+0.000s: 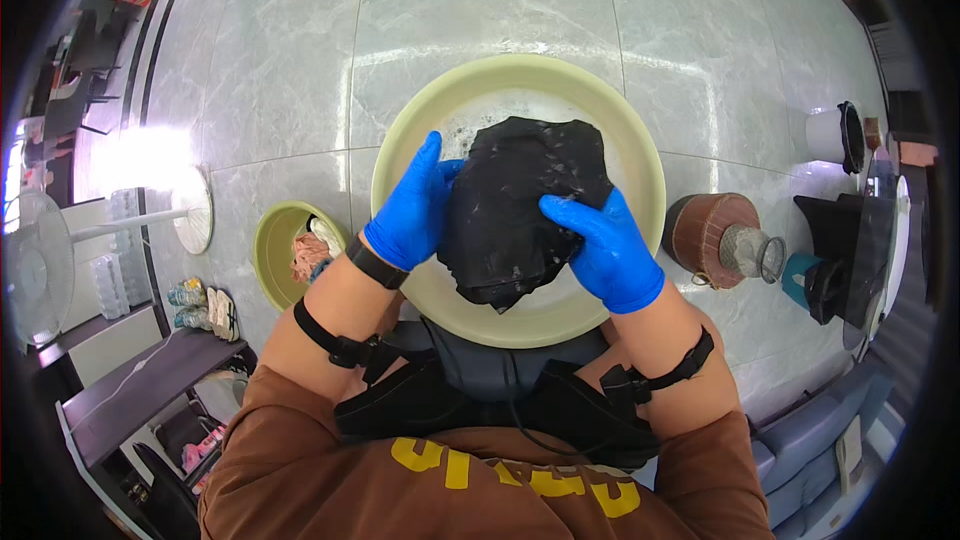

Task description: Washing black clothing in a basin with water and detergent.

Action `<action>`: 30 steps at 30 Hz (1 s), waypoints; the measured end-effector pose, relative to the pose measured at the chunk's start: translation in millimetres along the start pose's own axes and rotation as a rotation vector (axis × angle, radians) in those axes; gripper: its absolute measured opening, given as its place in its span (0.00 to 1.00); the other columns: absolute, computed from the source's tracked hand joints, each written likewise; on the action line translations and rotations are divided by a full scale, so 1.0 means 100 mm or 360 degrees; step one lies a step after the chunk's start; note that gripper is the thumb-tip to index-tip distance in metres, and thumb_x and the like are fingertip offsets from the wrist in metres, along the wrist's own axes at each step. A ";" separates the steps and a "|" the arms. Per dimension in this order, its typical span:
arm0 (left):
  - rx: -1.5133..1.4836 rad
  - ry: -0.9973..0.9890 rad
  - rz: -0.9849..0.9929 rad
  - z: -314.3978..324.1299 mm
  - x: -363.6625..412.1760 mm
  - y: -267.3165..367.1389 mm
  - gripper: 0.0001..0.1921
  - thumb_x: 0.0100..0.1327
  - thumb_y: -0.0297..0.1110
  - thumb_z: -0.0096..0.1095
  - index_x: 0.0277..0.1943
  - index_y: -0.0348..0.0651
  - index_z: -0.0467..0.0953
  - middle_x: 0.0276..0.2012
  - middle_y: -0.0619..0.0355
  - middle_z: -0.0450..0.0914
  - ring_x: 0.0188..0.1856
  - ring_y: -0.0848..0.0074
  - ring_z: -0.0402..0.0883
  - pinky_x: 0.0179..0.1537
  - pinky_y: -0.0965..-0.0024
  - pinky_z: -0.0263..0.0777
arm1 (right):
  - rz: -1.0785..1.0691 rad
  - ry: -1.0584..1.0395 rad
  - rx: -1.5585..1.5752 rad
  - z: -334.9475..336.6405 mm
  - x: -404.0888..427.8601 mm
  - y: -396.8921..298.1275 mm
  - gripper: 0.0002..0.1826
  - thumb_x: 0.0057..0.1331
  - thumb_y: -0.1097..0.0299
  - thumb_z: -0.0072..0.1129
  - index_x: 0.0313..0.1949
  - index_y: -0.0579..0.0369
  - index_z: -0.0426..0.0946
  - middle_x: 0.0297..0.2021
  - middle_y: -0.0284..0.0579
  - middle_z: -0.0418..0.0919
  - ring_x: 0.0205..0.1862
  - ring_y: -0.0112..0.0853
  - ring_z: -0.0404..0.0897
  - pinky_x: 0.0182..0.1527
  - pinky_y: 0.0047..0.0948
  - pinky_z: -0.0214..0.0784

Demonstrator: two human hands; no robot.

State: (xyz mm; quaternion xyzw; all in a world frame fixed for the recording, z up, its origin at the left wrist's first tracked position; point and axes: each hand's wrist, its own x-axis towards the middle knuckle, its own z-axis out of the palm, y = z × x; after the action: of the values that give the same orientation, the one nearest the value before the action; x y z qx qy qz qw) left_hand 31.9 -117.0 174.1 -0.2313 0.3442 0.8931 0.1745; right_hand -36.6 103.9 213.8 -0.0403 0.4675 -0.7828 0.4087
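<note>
A wet black cloth garment [525, 202], flecked with suds, is bunched over a large pale-green plastic basin [517, 333]. Foamy water [480, 116] shows beyond the cloth's far edge. My left hand [416, 202], in a blue rubber glove, holds the cloth's left side; its thumb points up, away from the fabric, and its fingers are partly hidden behind it. On the right side, my gloved right hand [611, 247] grips the cloth with the thumb across its top and the fingers out of sight underneath. How far the cloth reaches into the water is hidden.
A smaller green basin [270, 255] with clothes stands at left, near a pedestal fan's base [193, 210]. Right of the large basin is a reddish-brown round container [712, 236] with a mesh-covered neck. Shoes [223, 313], a white bin [825, 135] and a sofa [817, 435] lie farther out.
</note>
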 end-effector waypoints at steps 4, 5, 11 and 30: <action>-0.0540 -0.0296 -0.0224 -0.22 -0.03 0.03 0.36 0.74 0.58 0.51 0.72 0.36 0.67 0.69 0.41 0.72 0.69 0.55 0.74 0.69 0.51 0.69 | -0.0004 -0.0006 0.0204 -0.04 -0.01 -0.19 0.25 0.69 0.77 0.53 0.67 0.64 0.69 0.59 0.47 0.79 0.60 0.34 0.77 0.64 0.33 0.70; -0.0440 -0.0133 -0.0160 -0.22 -0.06 0.01 0.35 0.74 0.58 0.52 0.72 0.38 0.67 0.69 0.41 0.72 0.68 0.54 0.75 0.69 0.49 0.70 | -0.0014 0.0001 0.0237 -0.01 0.00 -0.23 0.26 0.69 0.78 0.53 0.67 0.64 0.69 0.59 0.47 0.79 0.60 0.34 0.77 0.64 0.33 0.70; -0.0529 -0.0166 -0.0129 0.00 -0.09 -0.02 0.40 0.74 0.64 0.44 0.78 0.43 0.58 0.75 0.41 0.63 0.73 0.49 0.67 0.73 0.42 0.62 | -0.0065 0.0127 0.0360 -0.08 0.06 -0.26 0.25 0.69 0.79 0.54 0.66 0.63 0.70 0.58 0.47 0.78 0.60 0.35 0.78 0.64 0.35 0.71; -0.0728 -0.0304 0.0109 -0.23 -0.36 -0.04 0.37 0.61 0.41 0.64 0.71 0.33 0.67 0.67 0.37 0.73 0.65 0.47 0.76 0.69 0.45 0.69 | -0.0178 0.0506 0.0179 -0.77 0.27 -0.40 0.21 0.68 0.72 0.58 0.60 0.62 0.78 0.53 0.52 0.84 0.52 0.41 0.84 0.59 0.39 0.77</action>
State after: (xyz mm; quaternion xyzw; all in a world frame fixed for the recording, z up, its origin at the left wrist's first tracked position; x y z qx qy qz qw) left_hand 70.6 -136.0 176.3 -0.1676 0.1227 0.9709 0.1190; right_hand -113.0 148.7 192.8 0.0810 0.4786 -0.8258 0.2872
